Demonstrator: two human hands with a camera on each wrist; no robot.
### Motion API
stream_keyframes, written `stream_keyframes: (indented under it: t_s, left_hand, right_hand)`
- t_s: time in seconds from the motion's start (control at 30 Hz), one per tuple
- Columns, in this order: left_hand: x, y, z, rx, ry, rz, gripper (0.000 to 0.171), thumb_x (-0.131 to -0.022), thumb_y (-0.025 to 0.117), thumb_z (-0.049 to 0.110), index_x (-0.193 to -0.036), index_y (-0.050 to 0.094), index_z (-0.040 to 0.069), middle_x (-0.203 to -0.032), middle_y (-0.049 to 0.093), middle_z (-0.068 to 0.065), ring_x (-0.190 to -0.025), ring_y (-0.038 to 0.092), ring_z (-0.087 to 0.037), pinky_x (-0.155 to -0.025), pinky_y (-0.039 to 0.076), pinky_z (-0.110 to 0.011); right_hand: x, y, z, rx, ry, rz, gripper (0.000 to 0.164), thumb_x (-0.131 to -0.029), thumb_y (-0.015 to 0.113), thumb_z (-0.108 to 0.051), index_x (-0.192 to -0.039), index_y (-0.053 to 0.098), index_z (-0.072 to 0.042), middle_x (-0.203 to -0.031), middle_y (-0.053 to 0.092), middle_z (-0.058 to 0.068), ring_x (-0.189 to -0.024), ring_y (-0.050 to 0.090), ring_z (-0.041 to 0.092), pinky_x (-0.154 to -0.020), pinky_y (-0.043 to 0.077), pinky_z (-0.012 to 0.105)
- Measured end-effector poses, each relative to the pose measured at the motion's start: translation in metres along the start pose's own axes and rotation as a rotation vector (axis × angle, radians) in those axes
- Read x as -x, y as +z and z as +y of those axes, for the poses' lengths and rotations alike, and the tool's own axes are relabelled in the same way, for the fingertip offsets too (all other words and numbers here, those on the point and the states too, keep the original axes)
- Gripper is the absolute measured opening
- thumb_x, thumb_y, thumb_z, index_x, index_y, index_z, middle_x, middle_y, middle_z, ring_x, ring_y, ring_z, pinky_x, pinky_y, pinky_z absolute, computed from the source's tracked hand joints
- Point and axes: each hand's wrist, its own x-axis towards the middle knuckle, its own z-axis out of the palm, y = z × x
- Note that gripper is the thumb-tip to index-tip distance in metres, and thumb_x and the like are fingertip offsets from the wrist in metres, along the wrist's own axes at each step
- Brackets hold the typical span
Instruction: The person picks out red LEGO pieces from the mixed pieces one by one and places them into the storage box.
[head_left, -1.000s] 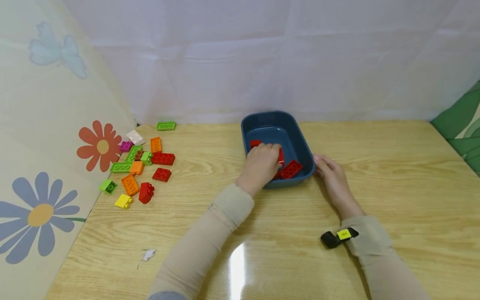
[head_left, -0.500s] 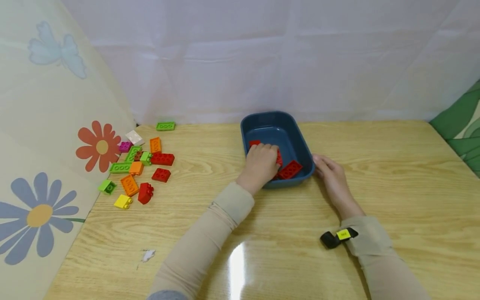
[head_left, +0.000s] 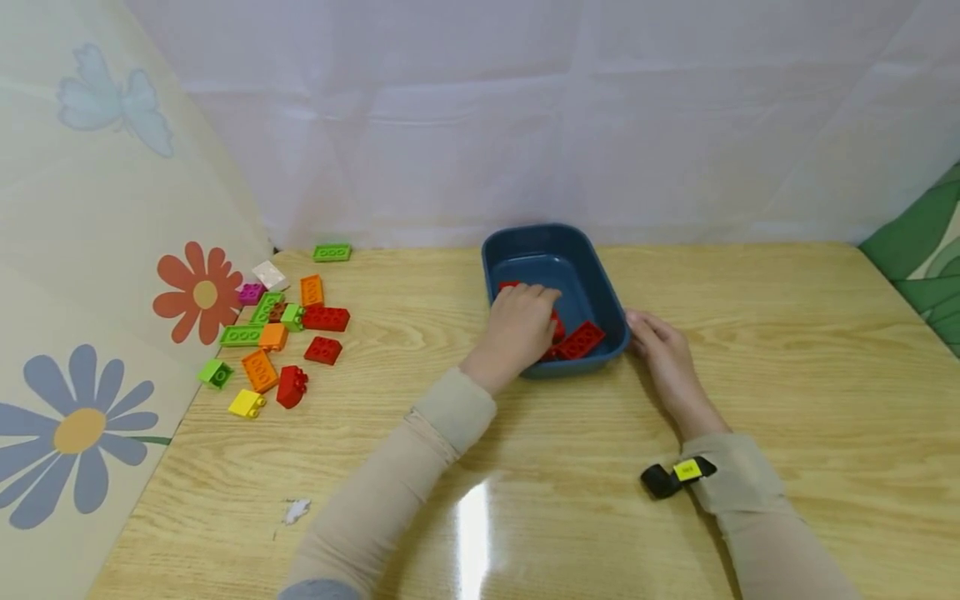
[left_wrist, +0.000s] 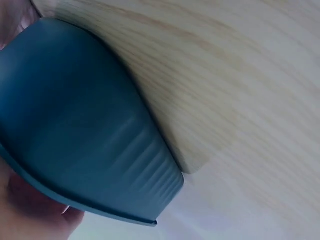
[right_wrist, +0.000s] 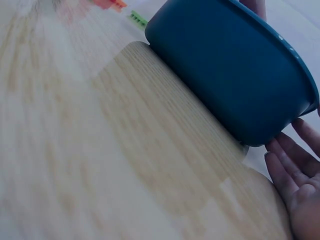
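A blue plastic bin (head_left: 551,265) stands on the table with several red toy building bricks (head_left: 580,341) in its near part. My left hand (head_left: 517,327) reaches over the near left rim, its fingers loosely bent above the red bricks. In the left wrist view the bin's side wall (left_wrist: 90,115) hides most of that hand's fingertips. My right hand (head_left: 663,358) lies at the bin's right side. In the right wrist view its fairly straight fingers (right_wrist: 290,170) touch the outer wall near the bottom corner.
Left on the table lie loose bricks: red (head_left: 326,317), orange (head_left: 260,370), green (head_left: 332,252), yellow (head_left: 247,403), white (head_left: 271,275) and magenta (head_left: 252,292). A pale cloth wall (head_left: 420,125) rises behind the table.
My left hand has drawn slightly left and towards me, and its fingers have loosened over the red bricks. The right hand and the bin stay in place.
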Motion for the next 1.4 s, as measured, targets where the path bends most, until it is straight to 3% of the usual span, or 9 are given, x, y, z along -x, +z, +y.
stream_keyframes:
  t_s: [0.27,0.67,0.87,1.17,1.4]
  left_hand:
    - [0.014,-0.009,-0.009,0.072,0.075,0.165,0.032,-0.092,0.052,0.015,-0.122,0.063,0.011,-0.117,0.07,-0.004,-0.107,0.061,-0.017,-0.098,0.05,-0.034]
    - [0.043,-0.02,-0.016,0.116,0.139,0.394,0.029,-0.091,0.05,0.011,-0.114,0.068,0.013,-0.104,0.073,-0.001,-0.091,0.063,-0.016,-0.082,0.054,-0.029]
    - [0.064,-0.025,-0.023,0.096,0.139,0.373,0.025,-0.09,0.054,0.012,-0.11,0.069,0.012,-0.103,0.074,-0.001,-0.093,0.063,-0.015,-0.088,0.054,-0.031]
    - [0.101,-0.025,-0.043,0.09,0.133,0.393,0.023,-0.088,0.054,0.01,-0.104,0.07,0.012,-0.099,0.075,-0.001,-0.098,0.063,-0.017,-0.092,0.051,-0.035]
    - [0.12,-0.031,-0.054,0.074,0.117,0.373,0.022,-0.087,0.055,0.01,-0.102,0.071,0.013,-0.098,0.075,-0.001,-0.097,0.062,-0.018,-0.091,0.051,-0.036]
  right_hand:
    - [-0.001,0.001,0.002,0.011,0.005,0.005,0.015,-0.092,0.056,-0.016,-0.091,0.07,-0.022,-0.088,0.072,-0.019,-0.082,0.065,-0.004,-0.071,0.053,0.006]
    - [-0.001,-0.003,0.0,-0.011,0.019,0.005,0.016,-0.093,0.056,-0.015,-0.092,0.07,-0.021,-0.09,0.072,-0.017,-0.083,0.065,-0.003,-0.072,0.053,0.006]
    - [-0.002,-0.002,0.001,-0.006,0.028,-0.006,0.015,-0.093,0.055,-0.016,-0.094,0.07,-0.02,-0.091,0.072,-0.017,-0.084,0.065,-0.003,-0.073,0.053,0.006]
    - [-0.002,0.001,0.002,0.002,0.03,0.002,0.015,-0.093,0.056,-0.016,-0.094,0.07,-0.021,-0.091,0.072,-0.018,-0.084,0.065,-0.003,-0.073,0.053,0.006]
    - [-0.001,0.0,0.002,-0.002,0.035,0.002,0.014,-0.093,0.056,-0.017,-0.094,0.069,-0.021,-0.091,0.072,-0.018,-0.084,0.065,-0.003,-0.073,0.053,0.006]
